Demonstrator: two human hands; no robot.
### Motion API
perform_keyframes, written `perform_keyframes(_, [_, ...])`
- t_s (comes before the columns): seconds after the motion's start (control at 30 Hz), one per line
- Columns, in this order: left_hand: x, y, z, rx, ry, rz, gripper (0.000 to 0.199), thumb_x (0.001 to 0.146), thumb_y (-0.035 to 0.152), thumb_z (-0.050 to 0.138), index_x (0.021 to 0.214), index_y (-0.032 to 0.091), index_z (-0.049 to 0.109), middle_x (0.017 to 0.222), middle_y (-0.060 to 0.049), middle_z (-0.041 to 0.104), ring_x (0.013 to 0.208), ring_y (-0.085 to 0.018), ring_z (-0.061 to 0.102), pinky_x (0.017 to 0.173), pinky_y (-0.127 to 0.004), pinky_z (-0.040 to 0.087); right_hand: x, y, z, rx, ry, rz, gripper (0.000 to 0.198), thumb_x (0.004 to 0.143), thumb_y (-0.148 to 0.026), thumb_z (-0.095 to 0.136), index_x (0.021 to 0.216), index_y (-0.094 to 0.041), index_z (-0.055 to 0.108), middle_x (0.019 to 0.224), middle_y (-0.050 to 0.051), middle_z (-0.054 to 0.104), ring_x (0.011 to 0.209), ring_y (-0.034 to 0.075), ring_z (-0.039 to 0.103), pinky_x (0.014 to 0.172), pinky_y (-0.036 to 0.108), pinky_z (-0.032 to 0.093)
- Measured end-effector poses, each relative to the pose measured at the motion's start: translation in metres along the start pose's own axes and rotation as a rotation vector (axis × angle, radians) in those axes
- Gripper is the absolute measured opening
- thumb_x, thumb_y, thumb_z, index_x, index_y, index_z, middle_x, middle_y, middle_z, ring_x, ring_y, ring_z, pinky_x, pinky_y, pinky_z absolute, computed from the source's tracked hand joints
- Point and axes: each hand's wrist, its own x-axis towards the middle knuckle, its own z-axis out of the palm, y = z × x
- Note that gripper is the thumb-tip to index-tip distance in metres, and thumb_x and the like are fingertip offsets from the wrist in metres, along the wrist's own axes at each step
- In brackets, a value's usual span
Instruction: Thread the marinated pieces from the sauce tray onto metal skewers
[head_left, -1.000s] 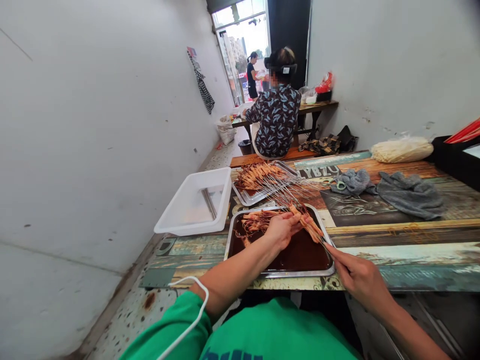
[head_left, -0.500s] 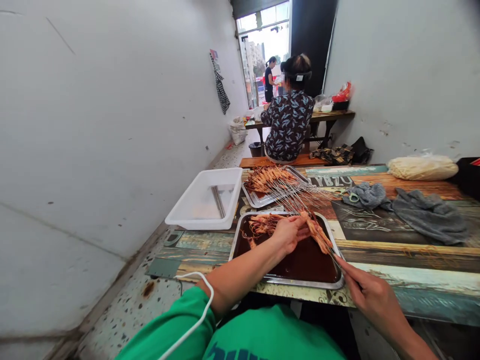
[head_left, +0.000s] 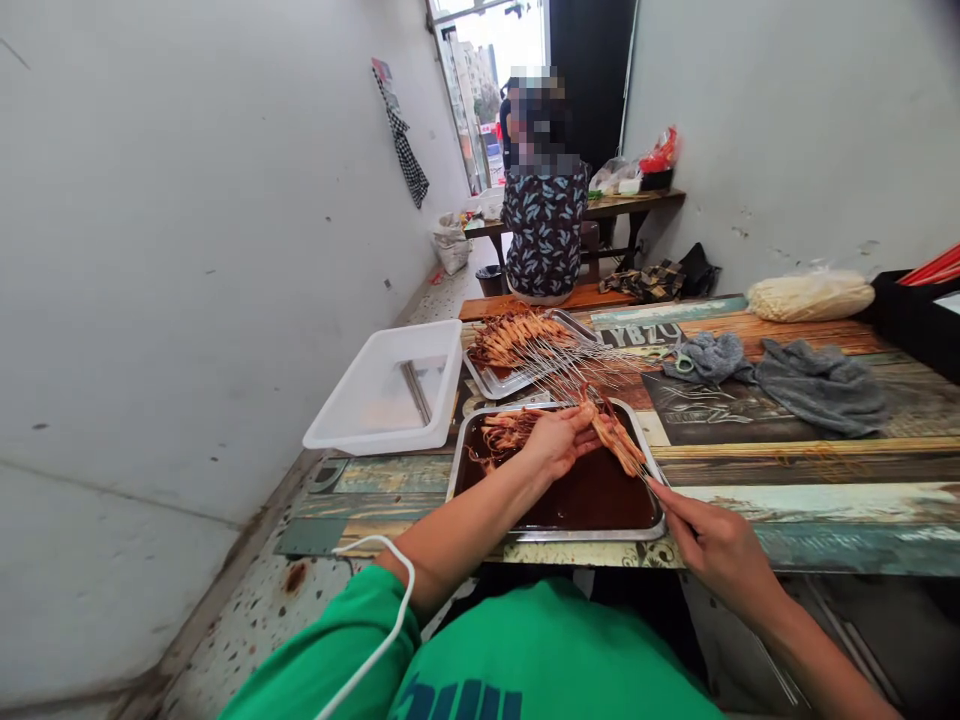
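Over a metal tray (head_left: 559,535) of dark brown sauce, a bunch of meat skewers (head_left: 621,446) lies tilted, with reddish-orange pieces on thin metal sticks. My left hand (head_left: 556,440) is closed around its upper, stringy end. Pinched in my right hand (head_left: 712,540) are the stick ends, at the tray's right edge. More stringy skewered meat (head_left: 506,428) rests in the sauce left of my hand. Behind stands a second metal tray (head_left: 491,385) heaped with skewers (head_left: 521,338), their bare metal sticks fanning out to the right.
Left of the trays is a white plastic tub (head_left: 367,395) with metal bars inside. Grey cloths (head_left: 821,385), green-handled scissors (head_left: 684,362), a bagged pale bundle (head_left: 810,294) and a black box (head_left: 919,325) with red sticks occupy the right side. A person (head_left: 546,235) sits ahead on a bench.
The view has tilted and turned slightly right, bringing more of the black box into sight. Both hands keep their hold on the bunch of skewers, nearly unmoved over the tray.
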Motion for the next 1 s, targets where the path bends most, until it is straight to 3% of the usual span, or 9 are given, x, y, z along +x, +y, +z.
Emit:
perform_keyframes(0.43, [-0.0011,-0.0033,0.0051,0.011,-0.004,0.004,0.008,0.080,0.011,0.052,0.074,0.010,0.057,0.073,-0.008,0.066,0.069,-0.016,0.066,0.082,-0.037,0.047,0.0013,-0.0013,0.0022,-0.019,0.006,0.014,0.036,0.084,-0.015,0.041,0.114,-0.015,0.061,0.100,0.009,0.069,0.080,0.018,0.068,0.068,0.026,0.053])
perform_keyframes(0.77, [-0.0002,-0.0007,0.0053,0.034,-0.034,0.001,0.009,0.080,0.010,0.051,0.074,0.009,0.058,0.075,-0.010,0.067,0.070,-0.017,0.066,0.082,-0.037,0.047,0.0037,-0.0014,-0.0017,0.058,-0.008,0.067,0.034,0.084,-0.016,0.041,0.112,-0.015,0.062,0.091,0.009,0.072,0.070,0.017,0.068,0.059,0.024,0.051])
perform_keyframes(1.0, [0.0039,0.0013,0.0030,-0.050,-0.005,0.017,0.008,0.081,0.008,0.049,0.076,0.010,0.055,0.073,-0.008,0.067,0.068,-0.015,0.065,0.080,-0.036,0.048,-0.0015,0.0004,0.0006,0.007,0.004,0.022,0.035,0.085,-0.015,0.041,0.115,-0.013,0.059,0.100,0.011,0.069,0.083,0.018,0.068,0.068,0.025,0.052])
